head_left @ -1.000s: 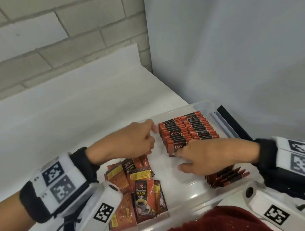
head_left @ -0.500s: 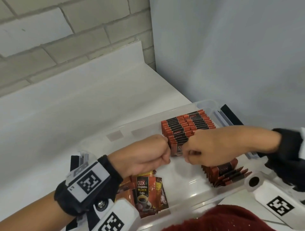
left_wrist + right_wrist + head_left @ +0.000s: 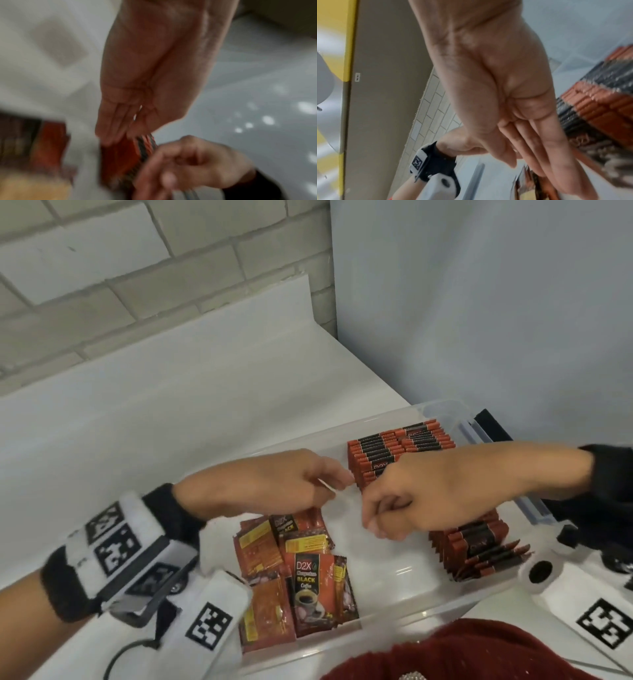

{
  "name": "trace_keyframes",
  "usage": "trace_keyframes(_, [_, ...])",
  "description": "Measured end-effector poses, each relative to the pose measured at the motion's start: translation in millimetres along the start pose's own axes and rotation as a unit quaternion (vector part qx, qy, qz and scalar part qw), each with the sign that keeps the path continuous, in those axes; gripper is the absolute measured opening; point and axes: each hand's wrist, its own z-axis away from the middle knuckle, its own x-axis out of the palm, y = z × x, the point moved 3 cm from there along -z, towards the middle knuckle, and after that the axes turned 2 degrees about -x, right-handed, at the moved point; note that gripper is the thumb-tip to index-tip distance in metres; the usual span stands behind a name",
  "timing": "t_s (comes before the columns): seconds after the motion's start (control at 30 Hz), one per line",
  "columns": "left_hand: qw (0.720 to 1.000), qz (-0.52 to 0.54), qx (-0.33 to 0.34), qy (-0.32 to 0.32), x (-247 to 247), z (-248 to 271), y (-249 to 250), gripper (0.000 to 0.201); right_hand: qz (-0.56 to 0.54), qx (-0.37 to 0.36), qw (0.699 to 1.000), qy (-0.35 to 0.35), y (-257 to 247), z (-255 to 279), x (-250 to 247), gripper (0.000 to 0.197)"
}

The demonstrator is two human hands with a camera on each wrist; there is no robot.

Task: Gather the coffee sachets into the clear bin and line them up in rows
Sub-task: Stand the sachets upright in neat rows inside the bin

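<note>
The clear bin (image 3: 442, 407) lies on the white table. A tight row of red-and-black coffee sachets (image 3: 394, 451) stands on edge in its far right corner. My left hand (image 3: 342, 484) reaches its straight fingers to the near end of that row; in the blurred left wrist view the left hand (image 3: 123, 129) touches the red sachets (image 3: 130, 152). My right hand (image 3: 373, 518) has curled fingers at the same end and grips a few sachets there. The right hand (image 3: 530, 166) shows fingers held close together beside the row (image 3: 599, 102).
Loose sachets (image 3: 308, 587) lie flat in the bin's near left part. A second, leaning row (image 3: 472, 546) stands at the near right. A blue-grey latch (image 3: 479, 433) is on the bin's right end. A grey panel rises behind, and a dark red garment (image 3: 462, 652) is below.
My right hand has gone from lying flat over the bin to curling at the row's near end. My left hand closed in beside it, then stretched its fingers to the row.
</note>
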Motion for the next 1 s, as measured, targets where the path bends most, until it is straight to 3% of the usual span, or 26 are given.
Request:
trace_keyframes(0.13, [0.975, -0.207, -0.057, -0.063, -10, 25, -17, 0.023, -0.039, -0.008, 0.999, -0.015, -22, -18, 12, 0.034])
trace_keyframes(0.27, [0.942, -0.304, -0.126, -0.068, -5, 33, -36, 0.059, 0.022, -0.012, 0.999, -0.026, -32, -38, 24, 0.054])
trace_keyframes(0.37, [0.949, -0.272, -0.143, -0.074, -2, 35, -48, 0.071, 0.034, -0.002, 0.998, -0.045, -36, -49, 31, 0.049])
trace_keyframes(0.47, [0.952, -0.247, -0.141, -0.112, 3, 37, -54, 0.064, 0.08, 0.007, 0.994, -0.074, -36, -57, 35, 0.058])
trace_keyframes(0.63, [0.954, -0.232, -0.13, -0.139, 11, 34, -55, 0.053, 0.042, 0.01, 0.995, -0.094, -35, -66, 43, 0.058])
trace_keyframes(0.87, [0.951, -0.251, -0.078, -0.165, 19, 30, -62, 0.02, -0.065, 0.0, 0.994, -0.083, -40, -78, 46, 0.036])
trace_keyframes(1.0, [0.97, -0.203, -0.03, -0.134, 0, 37, -58, 0.022, -0.125, -0.006, 0.99, -0.065, -41, -76, 33, 0.011])
